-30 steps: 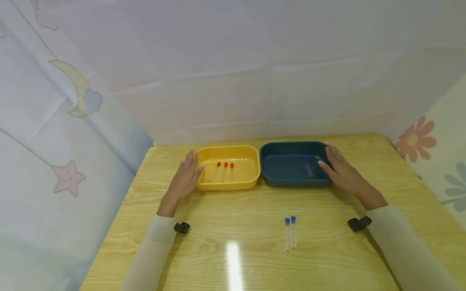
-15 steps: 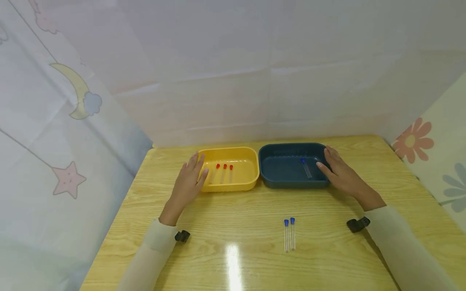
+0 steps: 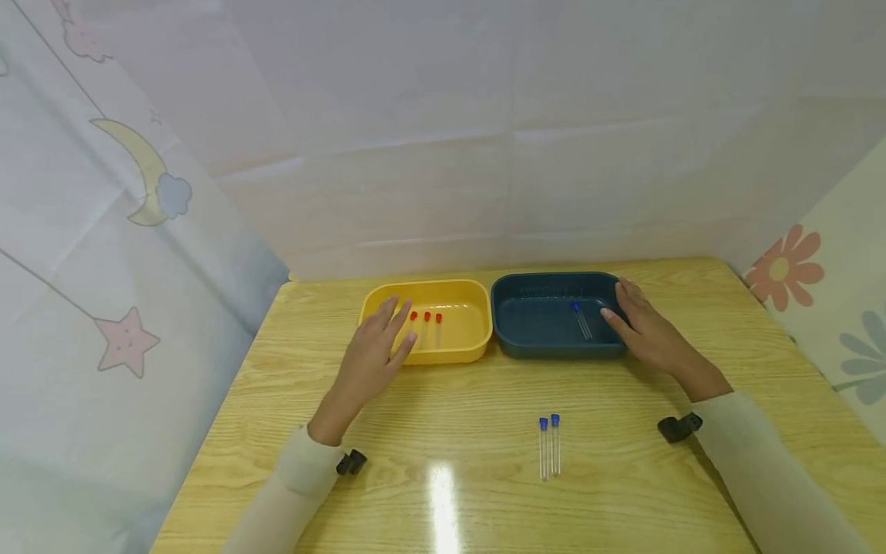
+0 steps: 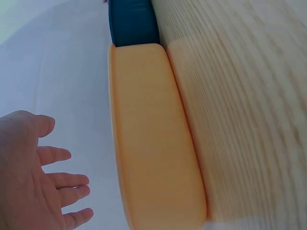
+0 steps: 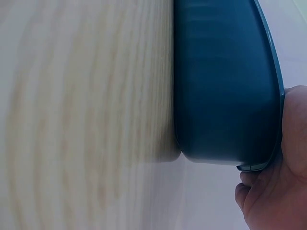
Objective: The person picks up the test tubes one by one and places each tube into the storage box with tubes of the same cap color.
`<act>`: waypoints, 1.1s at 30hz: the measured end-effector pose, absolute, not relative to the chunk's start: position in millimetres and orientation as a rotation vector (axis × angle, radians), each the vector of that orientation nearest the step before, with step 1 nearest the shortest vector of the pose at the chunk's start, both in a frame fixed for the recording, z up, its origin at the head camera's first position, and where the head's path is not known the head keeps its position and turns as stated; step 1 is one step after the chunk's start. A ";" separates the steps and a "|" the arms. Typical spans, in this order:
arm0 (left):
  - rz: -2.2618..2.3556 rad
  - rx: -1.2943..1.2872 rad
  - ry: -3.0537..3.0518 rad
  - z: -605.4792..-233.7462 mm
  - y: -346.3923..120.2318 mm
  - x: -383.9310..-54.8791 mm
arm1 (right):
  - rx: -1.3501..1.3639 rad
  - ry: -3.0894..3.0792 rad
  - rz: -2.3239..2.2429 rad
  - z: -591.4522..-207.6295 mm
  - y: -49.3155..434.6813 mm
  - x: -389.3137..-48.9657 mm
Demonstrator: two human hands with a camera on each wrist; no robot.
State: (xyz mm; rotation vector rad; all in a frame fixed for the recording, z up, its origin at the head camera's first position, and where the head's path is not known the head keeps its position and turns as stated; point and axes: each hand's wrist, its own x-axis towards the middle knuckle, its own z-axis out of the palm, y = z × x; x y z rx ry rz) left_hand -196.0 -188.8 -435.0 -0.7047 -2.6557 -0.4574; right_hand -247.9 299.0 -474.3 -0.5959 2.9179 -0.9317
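My left hand (image 3: 367,360) hovers over the left end of the yellow tray (image 3: 473,357), fingers spread, holding nothing. The left wrist view has that hand (image 4: 33,177) apart from the tray's wall (image 4: 153,134). Inside the tray lie three red-capped test tubes (image 3: 439,331), one partly behind my fingers. My right hand (image 3: 651,332) holds the right end of the dark blue tray (image 3: 554,351), thumb over the rim; the right wrist view shows fingers (image 5: 243,194) under its lip. A blue-capped test tube (image 3: 582,321) lies in this tray.
Two more blue-capped test tubes (image 3: 544,446) lie side by side on the wooden table (image 3: 457,415), nearer me. The trays stand end to end near the table's back edge. A pale cloth backdrop (image 3: 415,185) rises behind and at both sides.
My left hand has come off the yellow tray's left end and moved right and toward me, above the tray. The right hand stays at the dark blue tray.
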 end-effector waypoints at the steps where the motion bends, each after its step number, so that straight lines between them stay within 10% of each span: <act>1: -0.459 -0.714 -2.654 -434.1 -187.2 -194.6 | -0.590 2.917 -0.931 -474.3 299.0 -247.8; 33: -0.419 -0.933 -2.690 -425.1 -125.0 -145.1 | -0.594 2.918 -0.939 -473.2 299.2 -246.8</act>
